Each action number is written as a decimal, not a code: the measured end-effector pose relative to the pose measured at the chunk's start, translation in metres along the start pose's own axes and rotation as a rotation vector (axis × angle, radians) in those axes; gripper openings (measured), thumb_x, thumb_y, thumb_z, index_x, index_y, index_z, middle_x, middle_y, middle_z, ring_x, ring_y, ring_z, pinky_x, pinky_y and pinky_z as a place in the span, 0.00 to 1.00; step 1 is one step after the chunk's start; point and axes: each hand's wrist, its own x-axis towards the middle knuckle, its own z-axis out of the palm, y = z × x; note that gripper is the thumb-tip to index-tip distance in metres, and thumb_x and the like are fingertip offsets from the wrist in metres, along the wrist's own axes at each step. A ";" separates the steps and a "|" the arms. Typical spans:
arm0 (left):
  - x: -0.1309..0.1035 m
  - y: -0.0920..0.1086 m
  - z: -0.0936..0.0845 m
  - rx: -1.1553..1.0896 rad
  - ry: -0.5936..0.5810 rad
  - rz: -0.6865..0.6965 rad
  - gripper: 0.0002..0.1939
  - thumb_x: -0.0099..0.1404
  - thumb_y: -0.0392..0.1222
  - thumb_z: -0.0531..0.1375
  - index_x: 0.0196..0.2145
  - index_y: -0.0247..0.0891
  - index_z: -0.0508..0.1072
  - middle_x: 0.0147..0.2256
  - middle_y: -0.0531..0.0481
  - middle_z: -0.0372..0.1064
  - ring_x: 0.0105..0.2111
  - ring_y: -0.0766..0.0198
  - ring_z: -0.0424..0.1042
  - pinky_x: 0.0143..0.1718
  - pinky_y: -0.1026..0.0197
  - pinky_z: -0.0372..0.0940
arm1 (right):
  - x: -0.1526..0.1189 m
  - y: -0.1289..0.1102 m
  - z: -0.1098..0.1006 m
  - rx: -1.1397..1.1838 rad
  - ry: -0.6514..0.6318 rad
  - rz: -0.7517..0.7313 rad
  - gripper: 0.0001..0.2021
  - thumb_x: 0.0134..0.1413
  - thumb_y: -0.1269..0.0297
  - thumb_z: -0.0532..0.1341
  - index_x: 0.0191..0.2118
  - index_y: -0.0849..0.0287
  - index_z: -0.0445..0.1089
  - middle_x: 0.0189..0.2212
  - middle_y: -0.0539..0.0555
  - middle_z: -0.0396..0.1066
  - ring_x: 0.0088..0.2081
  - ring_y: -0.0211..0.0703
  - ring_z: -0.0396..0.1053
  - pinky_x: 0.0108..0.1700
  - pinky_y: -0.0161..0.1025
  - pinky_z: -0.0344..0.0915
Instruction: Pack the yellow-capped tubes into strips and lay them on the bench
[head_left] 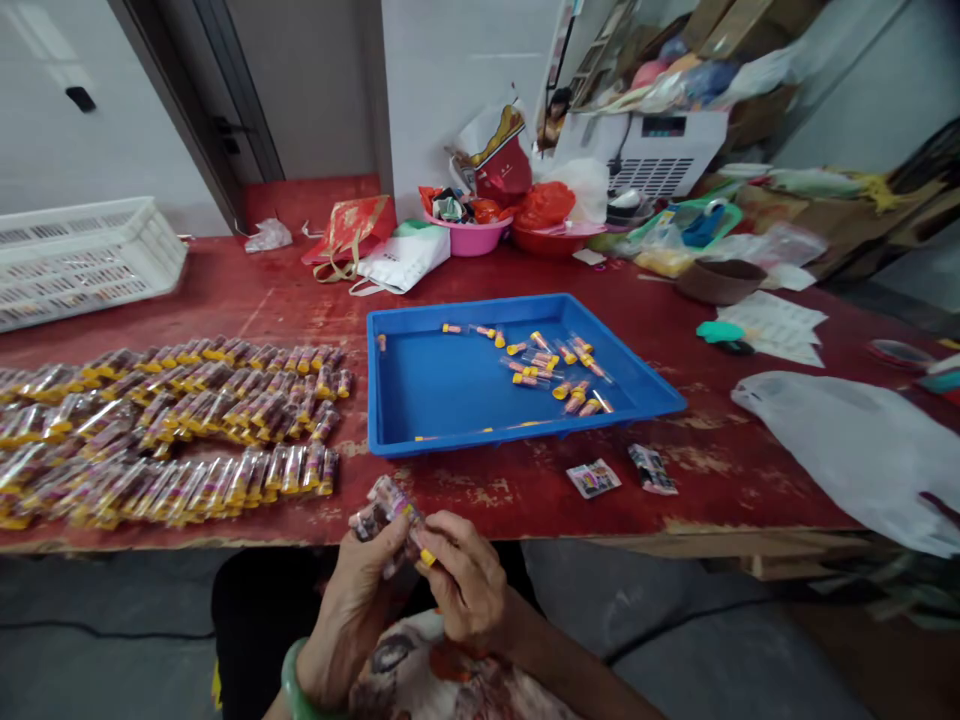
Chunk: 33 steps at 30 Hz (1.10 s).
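My left hand [360, 580], with a green bangle at its wrist, is closed around several small clear-and-purple packets [388, 497] in front of the table's near edge. The fingers of my right hand [469, 578] pinch the yellow end of a tube [426, 556] beside those packets. Just beyond my hands lies a blue tray [450, 440] with several yellow-capped clear tubes [541, 358], mostly in its right half. Rows of packed tubes with yellow ends [225, 485] cover the left part of the red table.
Two small sachets [594, 478] lie right of my hands on the red table [487, 490]. A white plastic bag [855, 440] hangs over the right edge. Behind are a white crate [90, 265], bags and a pink basin [476, 238].
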 end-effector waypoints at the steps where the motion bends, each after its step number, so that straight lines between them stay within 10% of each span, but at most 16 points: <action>1: -0.001 0.000 0.003 0.013 -0.028 0.008 0.17 0.44 0.40 0.73 0.31 0.35 0.74 0.26 0.52 0.72 0.24 0.67 0.69 0.27 0.65 0.65 | 0.000 0.000 0.001 0.004 0.039 0.041 0.18 0.56 0.72 0.57 0.52 0.57 0.64 0.43 0.59 0.72 0.45 0.48 0.72 0.43 0.43 0.72; 14: -0.008 0.007 0.011 0.266 -0.289 -0.145 0.14 0.45 0.41 0.73 0.28 0.30 0.77 0.24 0.50 0.67 0.22 0.71 0.61 0.24 0.67 0.57 | 0.025 0.005 -0.015 0.403 -0.047 0.611 0.15 0.44 0.62 0.70 0.33 0.57 0.63 0.35 0.51 0.62 0.29 0.35 0.60 0.28 0.33 0.61; 33: 0.002 0.001 -0.005 0.171 -0.258 -0.151 0.16 0.43 0.45 0.74 0.26 0.33 0.77 0.23 0.50 0.70 0.21 0.70 0.65 0.25 0.66 0.61 | 0.010 -0.004 -0.016 0.081 0.033 0.232 0.23 0.50 0.76 0.63 0.52 0.51 0.70 0.43 0.55 0.73 0.41 0.47 0.73 0.40 0.44 0.72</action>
